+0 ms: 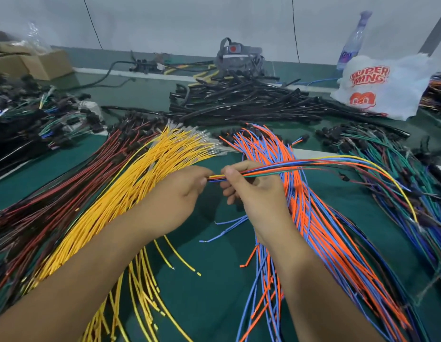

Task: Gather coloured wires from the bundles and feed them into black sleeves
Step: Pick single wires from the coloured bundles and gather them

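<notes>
At 9 o'clock, the red and dark wire bundle (pixel 54 193) lies fanned on the green desk (pixel 214 280). Just beside it, toward 7 o'clock, lies the yellow wire bundle (pixel 130 193), its terminal ends pointing to 12 o'clock.

Left hand (pixel 180 193): positioned at centre. Grip state: fingers curled, pinching the near end of the gathered wires (pixel 276 167).

Right hand (pixel 251 191): just beside the left hand, at 3 o'clock from it. Grip state: thumb and fingers clamped round the same gathered wires, thumb on top.

The gathered wires (yellow, blue, orange, green and dark strands) run from both hands toward 3 o'clock, held above the desk, then droop down at the far right.

Beneath the right hand and forearm lies the orange and blue wire bundle (pixel 313 218), running from 12 o'clock to 5 o'clock. At 3 o'clock lies the green and blue wire bundle (pixel 387 156).

At 12 o'clock, well apart from the hands, the pile of black sleeves (pixel 251 99) rests on the desk. At 2 o'clock stands a white plastic bag (pixel 382 87), with a bottle (pixel 352 43) behind it.
</notes>
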Tool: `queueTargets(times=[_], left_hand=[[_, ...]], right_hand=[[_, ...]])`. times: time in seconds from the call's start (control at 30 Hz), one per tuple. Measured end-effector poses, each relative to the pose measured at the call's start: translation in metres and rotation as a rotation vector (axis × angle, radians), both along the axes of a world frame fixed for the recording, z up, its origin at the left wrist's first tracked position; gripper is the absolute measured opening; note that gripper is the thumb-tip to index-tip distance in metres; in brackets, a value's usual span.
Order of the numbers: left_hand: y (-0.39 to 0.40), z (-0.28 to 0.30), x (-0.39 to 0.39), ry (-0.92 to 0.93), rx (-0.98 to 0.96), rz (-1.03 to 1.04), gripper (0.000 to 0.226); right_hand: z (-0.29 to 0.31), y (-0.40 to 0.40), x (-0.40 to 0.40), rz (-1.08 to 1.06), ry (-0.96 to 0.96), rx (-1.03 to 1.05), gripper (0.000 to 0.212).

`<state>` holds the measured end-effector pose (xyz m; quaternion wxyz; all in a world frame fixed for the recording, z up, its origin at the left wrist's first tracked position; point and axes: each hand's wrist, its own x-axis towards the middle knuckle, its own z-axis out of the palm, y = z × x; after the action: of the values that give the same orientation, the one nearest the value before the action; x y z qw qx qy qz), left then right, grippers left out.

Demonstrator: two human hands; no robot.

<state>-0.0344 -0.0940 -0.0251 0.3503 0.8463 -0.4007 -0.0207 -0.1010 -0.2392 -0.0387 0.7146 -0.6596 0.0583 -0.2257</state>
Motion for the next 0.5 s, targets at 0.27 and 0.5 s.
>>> queueTargets(times=[0.27,0.5], left_hand=[[-0.027,0.024,0.036,0.32,0.081,-0.096,0.032],[-0.103,0.036,0.142,0.089,0.104,0.265,0.04]], right_hand=[[-0.002,-0.001,0.006,-0.097,0.029,0.021,0.015],[-0.008,-0.002,0.005,-0.062,0.082,-0.005,0.023]])
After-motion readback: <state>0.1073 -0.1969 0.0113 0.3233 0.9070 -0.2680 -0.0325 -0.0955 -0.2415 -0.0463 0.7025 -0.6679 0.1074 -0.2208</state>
